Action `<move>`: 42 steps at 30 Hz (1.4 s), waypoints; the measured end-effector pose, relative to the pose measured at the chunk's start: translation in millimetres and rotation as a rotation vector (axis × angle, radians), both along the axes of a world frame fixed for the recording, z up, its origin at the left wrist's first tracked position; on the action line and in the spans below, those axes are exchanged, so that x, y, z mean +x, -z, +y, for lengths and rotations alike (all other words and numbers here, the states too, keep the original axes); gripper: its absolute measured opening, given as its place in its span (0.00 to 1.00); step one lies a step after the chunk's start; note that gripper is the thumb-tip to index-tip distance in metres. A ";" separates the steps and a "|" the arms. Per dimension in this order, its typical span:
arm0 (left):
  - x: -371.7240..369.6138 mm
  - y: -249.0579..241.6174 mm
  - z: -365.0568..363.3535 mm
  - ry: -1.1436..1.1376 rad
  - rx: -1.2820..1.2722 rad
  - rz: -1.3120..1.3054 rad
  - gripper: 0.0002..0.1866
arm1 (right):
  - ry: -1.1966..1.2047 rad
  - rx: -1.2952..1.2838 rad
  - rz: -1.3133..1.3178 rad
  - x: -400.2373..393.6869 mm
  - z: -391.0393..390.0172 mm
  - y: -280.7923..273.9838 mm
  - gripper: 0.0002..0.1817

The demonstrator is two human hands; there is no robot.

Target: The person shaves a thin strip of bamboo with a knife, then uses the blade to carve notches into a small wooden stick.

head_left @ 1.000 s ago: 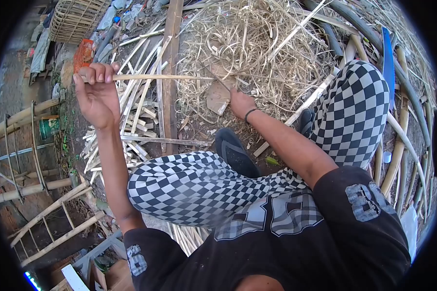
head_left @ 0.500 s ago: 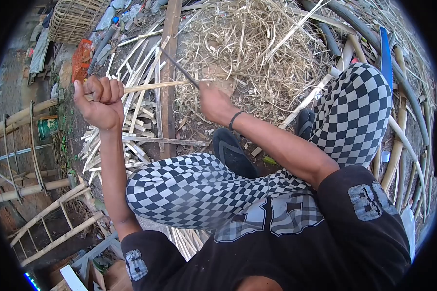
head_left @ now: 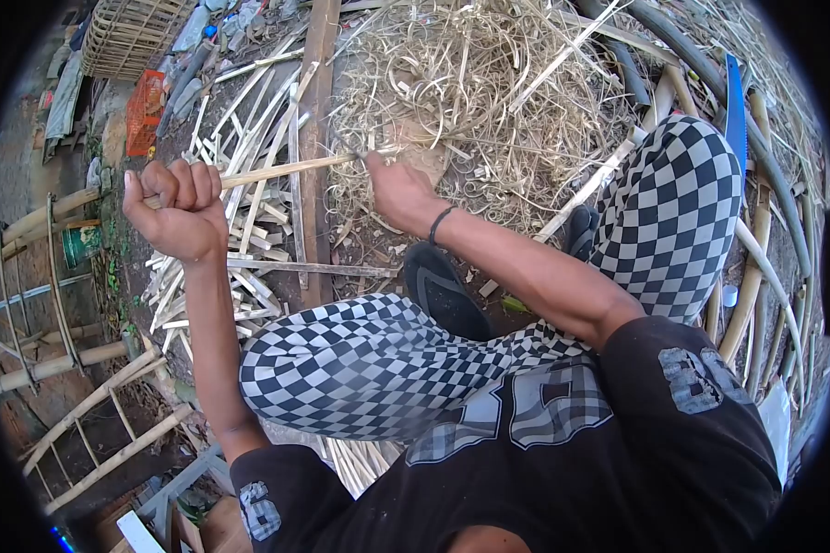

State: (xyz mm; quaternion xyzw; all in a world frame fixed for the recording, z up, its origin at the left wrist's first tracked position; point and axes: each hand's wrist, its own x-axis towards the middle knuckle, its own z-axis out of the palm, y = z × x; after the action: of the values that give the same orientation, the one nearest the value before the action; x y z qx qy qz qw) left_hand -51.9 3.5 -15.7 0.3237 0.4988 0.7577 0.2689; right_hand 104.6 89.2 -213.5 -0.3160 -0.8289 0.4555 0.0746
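My left hand is closed in a fist around one end of a pale bamboo strip. The strip runs across to the right, its far end by the knuckles of my right hand. That hand is closed on a knife, with most of the handle hidden in the fingers. The thin dark blade is smeared by motion and lies against the strip near its far end. Below my left hand, many cut bamboo strips lie in a loose heap on the ground.
Curly bamboo shavings cover the ground ahead. A wooden plank runs between them and the strips. An orange crate and a woven basket stand at the upper left. A blue saw blade and bamboo poles lie at right.
My left hand has shifted left and slightly down, drawing the strip with it. My right hand has moved a little left, and the knife blade has turned and blurred.
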 end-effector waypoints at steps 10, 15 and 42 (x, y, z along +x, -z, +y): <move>2.2 -1.0 -4.0 0.016 0.002 0.012 0.25 | 0.029 0.072 -0.012 6.2 8.8 70.4 0.17; -7.4 0.7 2.5 -0.065 0.010 -0.023 0.25 | -0.071 0.095 0.038 -0.8 -0.1 -23.9 0.16; -13.0 3.2 -5.1 0.048 0.038 -0.016 0.25 | 0.012 0.067 -0.201 37.2 0.1 83.4 0.15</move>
State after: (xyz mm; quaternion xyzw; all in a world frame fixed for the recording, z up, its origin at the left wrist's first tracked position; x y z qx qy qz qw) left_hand -64.9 -1.6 -19.0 0.3346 0.4743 0.7629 0.2846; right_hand 141.8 89.3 -296.9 -0.3623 -0.8451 0.3932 0.0040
